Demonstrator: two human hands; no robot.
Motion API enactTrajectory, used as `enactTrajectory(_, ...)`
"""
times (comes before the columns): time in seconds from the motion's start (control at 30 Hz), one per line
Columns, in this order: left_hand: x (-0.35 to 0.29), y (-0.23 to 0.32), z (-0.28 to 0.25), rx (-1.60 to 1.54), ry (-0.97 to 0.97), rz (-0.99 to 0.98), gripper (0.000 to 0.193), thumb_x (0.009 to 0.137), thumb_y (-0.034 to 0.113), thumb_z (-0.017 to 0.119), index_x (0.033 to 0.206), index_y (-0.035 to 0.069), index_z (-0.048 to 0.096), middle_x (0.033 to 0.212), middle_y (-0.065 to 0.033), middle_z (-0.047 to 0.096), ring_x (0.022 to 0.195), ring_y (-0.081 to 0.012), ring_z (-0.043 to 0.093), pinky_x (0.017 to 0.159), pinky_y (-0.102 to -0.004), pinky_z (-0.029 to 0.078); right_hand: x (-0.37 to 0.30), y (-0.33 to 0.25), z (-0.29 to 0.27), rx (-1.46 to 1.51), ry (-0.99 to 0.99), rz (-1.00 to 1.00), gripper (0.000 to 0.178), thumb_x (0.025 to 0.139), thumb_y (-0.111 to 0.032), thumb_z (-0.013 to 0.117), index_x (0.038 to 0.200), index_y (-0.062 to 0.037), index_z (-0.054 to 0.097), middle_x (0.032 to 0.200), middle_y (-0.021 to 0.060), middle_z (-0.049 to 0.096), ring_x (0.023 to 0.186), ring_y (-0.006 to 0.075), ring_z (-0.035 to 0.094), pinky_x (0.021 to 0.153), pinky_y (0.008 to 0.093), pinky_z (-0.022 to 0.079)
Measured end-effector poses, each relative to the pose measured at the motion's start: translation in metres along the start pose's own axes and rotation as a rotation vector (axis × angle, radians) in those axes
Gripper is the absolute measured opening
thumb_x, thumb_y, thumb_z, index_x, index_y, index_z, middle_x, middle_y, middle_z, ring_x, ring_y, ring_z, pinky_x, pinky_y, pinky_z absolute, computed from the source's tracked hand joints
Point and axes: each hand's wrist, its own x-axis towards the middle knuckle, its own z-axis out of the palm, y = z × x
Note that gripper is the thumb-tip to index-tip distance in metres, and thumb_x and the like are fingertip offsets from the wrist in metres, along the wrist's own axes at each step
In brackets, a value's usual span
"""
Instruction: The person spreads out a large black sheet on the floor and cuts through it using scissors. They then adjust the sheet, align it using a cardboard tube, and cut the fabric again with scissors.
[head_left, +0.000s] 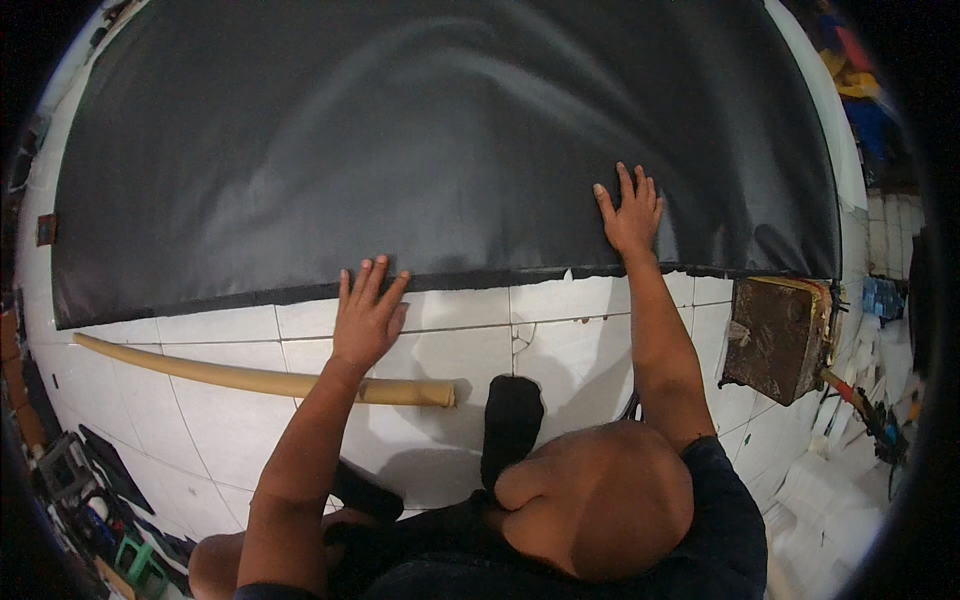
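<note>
A wide sheet of black, leather-like material [300, 190] lies spread over the floor, with soft ripples across its far and right parts. Its near edge is a little ragged. My left hand [368, 312] rests at that edge, fingertips on the sheet and fingers apart. Farther in and to the right, my right hand [633, 212] lies flat on the sheet with its fingers spread. Neither hand grips anything. A long tan cardboard tube [250, 380] lies on the tiles, passing beneath my left forearm.
White floor tiles [440, 345] show in front of my feet in black socks [512, 425]. At the right, a worn brown box-shaped object [775, 340] touches the sheet's near corner. A small brown block [47, 230] sits by the left edge. Clutter, including a green plastic item [140, 568], lines the lower left.
</note>
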Motion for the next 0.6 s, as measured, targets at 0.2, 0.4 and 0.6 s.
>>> enactTrajectory(0.2, 0.013, 0.018, 0.004, 0.009, 0.003, 0.051, 0.050, 0.089, 0.020, 0.063, 0.137, 0.021, 0.049, 0.148, -0.0179, 0.036, 0.135, -0.0409, 0.035, 0.108, -0.0663, 0.022, 0.000, 0.001, -0.022, 0.038, 0.124, -0.048, 0.066, 0.094, -0.055, 0.046, 0.147, -0.0165, 0.035, 0.153, 0.0179, 0.026, 0.144, 0.0369, 0.019, 0.116, 0.0558, 0.011)
enactTrajectory(0.4, -0.006, 0.016, 0.010, -0.014, -0.035, 0.026, 0.053, 0.087, 0.026, 0.063, 0.137, 0.018, 0.049, 0.148, -0.0197, 0.035, 0.137, -0.0438, 0.030, 0.108, -0.0685, 0.016, -0.097, -0.125, -0.033, 0.152, -0.044, -0.656, 0.063, 0.086, -0.048, 0.058, 0.139, -0.0149, 0.046, 0.150, 0.0200, 0.033, 0.137, 0.0414, 0.031, 0.112, 0.0579, 0.020)
enactTrajectory(0.6, 0.001, 0.016, -0.022, -0.098, -0.018, 0.024, 0.056, 0.085, 0.025, 0.063, 0.137, 0.014, 0.048, 0.145, -0.0182, 0.041, 0.133, -0.0437, 0.036, 0.109, -0.0639, 0.020, -0.127, -0.151, -0.005, 0.225, -0.170, -0.826, 0.071, 0.092, -0.064, 0.041, 0.148, -0.0211, 0.034, 0.156, 0.0160, 0.020, 0.145, 0.0384, 0.012, 0.116, 0.0570, 0.006)
